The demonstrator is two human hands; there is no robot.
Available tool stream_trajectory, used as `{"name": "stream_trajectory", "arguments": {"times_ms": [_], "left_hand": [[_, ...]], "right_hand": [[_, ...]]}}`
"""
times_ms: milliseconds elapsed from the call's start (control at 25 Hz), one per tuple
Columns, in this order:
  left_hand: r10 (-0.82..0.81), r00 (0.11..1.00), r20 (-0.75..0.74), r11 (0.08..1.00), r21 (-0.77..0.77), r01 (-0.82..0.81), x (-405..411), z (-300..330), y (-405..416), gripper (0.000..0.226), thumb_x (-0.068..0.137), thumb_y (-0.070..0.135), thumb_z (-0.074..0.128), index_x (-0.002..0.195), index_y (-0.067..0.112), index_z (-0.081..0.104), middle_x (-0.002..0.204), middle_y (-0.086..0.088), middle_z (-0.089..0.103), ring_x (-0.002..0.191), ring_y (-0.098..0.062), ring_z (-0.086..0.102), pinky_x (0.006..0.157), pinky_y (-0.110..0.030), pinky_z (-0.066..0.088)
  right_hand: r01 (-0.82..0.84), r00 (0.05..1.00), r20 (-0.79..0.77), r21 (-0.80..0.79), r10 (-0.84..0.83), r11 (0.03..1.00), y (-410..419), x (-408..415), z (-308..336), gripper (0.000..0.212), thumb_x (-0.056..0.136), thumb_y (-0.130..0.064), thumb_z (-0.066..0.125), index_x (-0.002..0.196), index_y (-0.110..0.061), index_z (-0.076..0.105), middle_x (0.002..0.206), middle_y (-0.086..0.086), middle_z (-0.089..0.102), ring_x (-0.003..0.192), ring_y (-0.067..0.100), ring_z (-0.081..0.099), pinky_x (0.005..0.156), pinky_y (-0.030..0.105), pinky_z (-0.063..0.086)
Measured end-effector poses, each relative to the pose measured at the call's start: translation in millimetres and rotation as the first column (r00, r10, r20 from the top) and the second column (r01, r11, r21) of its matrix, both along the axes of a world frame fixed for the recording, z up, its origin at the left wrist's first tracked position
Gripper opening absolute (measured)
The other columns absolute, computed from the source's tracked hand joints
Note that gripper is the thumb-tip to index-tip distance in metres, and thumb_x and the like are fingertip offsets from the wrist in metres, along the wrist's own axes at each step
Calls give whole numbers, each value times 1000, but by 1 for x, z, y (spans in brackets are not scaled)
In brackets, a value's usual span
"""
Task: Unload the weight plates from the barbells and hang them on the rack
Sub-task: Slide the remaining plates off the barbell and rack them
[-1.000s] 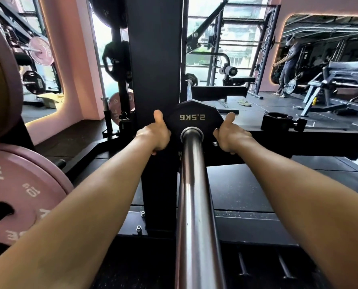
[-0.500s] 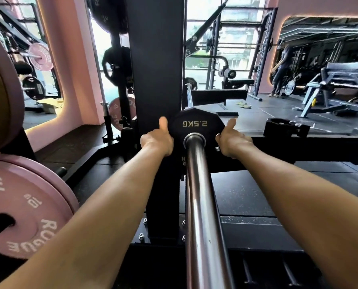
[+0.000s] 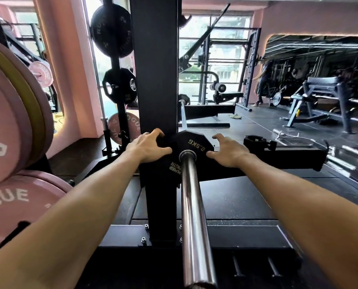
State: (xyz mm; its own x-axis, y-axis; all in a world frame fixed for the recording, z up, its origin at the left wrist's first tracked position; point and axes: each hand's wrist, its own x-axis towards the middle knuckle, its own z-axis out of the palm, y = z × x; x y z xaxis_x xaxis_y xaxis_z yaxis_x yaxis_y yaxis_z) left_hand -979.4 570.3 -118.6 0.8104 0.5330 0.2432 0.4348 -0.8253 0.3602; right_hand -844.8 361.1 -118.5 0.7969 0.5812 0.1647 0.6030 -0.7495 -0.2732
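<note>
A black 2.5KG plate (image 3: 191, 143) sits on the steel barbell sleeve (image 3: 191, 205) that runs away from me, close to the black rack upright (image 3: 156, 80). My left hand (image 3: 148, 147) grips the plate's left edge, fingers curled over the rim and thumb on its face. My right hand (image 3: 229, 152) is at the plate's right edge with fingers spread and arched; only the thumb touches the plate. The plate's lettering is tilted.
Big pink plates (image 3: 7, 132) hang close on my left, another pink plate (image 3: 17, 203) below them. Black plates (image 3: 119, 86) and a pink plate (image 3: 124, 127) hang on a storage post behind the upright. A black collar (image 3: 257, 141) lies on the beam at right. A person (image 3: 262, 84) stands far back.
The plate has turned on the sleeve, so its lettering now slants. My left hand shifted higher on the rim. My right hand loosened from a grip to spread fingers.
</note>
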Motion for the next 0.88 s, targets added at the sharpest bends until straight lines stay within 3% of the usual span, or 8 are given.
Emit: {"name": "stream_trajectory", "arguments": {"times_ms": [240, 480, 680, 880], "left_hand": [[-9, 998, 66, 1000, 19, 8, -48, 2, -40, 68, 73, 67, 64, 131, 40, 42, 133, 1, 51, 120, -28, 53, 98, -47, 43], [-45, 991, 127, 998, 41, 40, -80, 21, -78, 70, 71, 69, 67, 131, 42, 43, 131, -1, 50, 121, -28, 51, 102, -48, 42], [-72, 989, 130, 997, 0, 73, -73, 138, -84, 83, 61, 77, 65, 132, 43, 41, 133, -4, 49, 124, -27, 48, 103, -47, 42], [-61, 990, 126, 996, 71, 52, -74, 306, -69, 84, 65, 73, 66, 136, 39, 37, 136, -4, 47, 116, -27, 56, 100, -49, 45]], "right_hand": [[-55, 997, 55, 10, 54, 998, -46, -38, 5, 71, 88, -58, 55, 148, -33, 28, 152, 1, 37, 136, 26, 41, 107, 48, 31], [-78, 995, 71, 60, 74, 995, -97, -60, 24, 70, 86, -62, 54, 146, -37, 29, 152, 0, 37, 135, 28, 42, 108, 49, 33], [-102, 992, 88, 76, 95, 992, -108, -54, 146, 70, 86, -64, 53, 147, -37, 29, 154, -2, 35, 138, 25, 38, 110, 48, 25], [-192, 980, 69, 125, 184, 973, -105, -33, 310, 73, 86, -63, 56, 147, -32, 30, 155, 1, 31, 134, 27, 42, 107, 43, 37]]}}
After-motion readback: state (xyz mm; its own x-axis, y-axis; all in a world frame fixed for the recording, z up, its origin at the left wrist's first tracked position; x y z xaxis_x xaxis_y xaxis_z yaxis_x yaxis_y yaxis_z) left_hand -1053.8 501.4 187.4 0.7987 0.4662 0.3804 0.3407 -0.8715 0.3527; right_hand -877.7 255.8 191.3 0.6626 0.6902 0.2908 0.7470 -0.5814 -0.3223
